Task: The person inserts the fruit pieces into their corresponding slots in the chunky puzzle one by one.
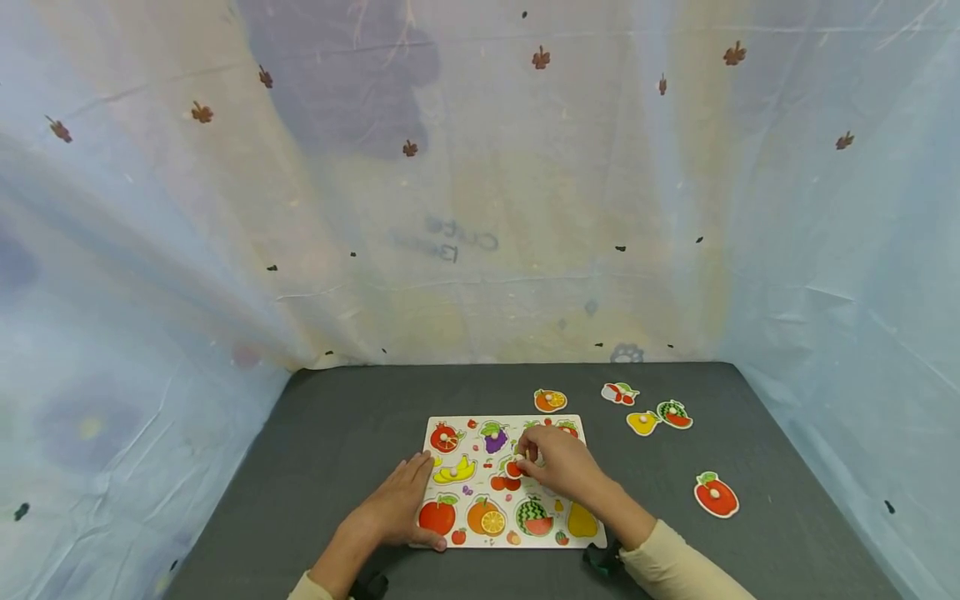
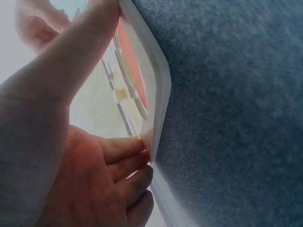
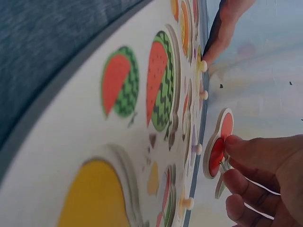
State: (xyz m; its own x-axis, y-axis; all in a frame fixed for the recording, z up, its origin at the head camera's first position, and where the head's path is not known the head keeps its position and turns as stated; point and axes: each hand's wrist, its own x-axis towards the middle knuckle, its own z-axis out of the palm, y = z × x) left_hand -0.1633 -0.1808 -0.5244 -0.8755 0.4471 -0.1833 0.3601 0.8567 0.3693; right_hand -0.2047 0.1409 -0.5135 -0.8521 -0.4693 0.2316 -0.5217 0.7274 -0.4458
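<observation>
My right hand (image 1: pixel 561 460) pinches a cherry puzzle piece (image 3: pixel 217 151) between thumb and fingers. In the right wrist view the piece is tilted and held off the board. The white fruit puzzle board (image 1: pixel 504 498) lies below it on the table. My left hand (image 1: pixel 401 504) rests along the board's left edge. Its thumb (image 2: pixel 87 52) touches the near left corner, and its fairly straight fingers (image 2: pixel 120 149) press against the side. Knobbed pieces sit on the board, among them bananas (image 1: pixel 454 472), grapes (image 1: pixel 493 438) and a pomegranate (image 1: pixel 444 437).
Loose pieces lie on the dark table (image 1: pixel 337 442): an orange (image 1: pixel 551 401) behind the board, a red-and-white piece (image 1: pixel 620 393), a pear (image 1: pixel 642 423) and a watermelon (image 1: pixel 675 414) at the back right, and an apple (image 1: pixel 716 495) to the right. Patterned curtains (image 1: pixel 480 208) surround the table.
</observation>
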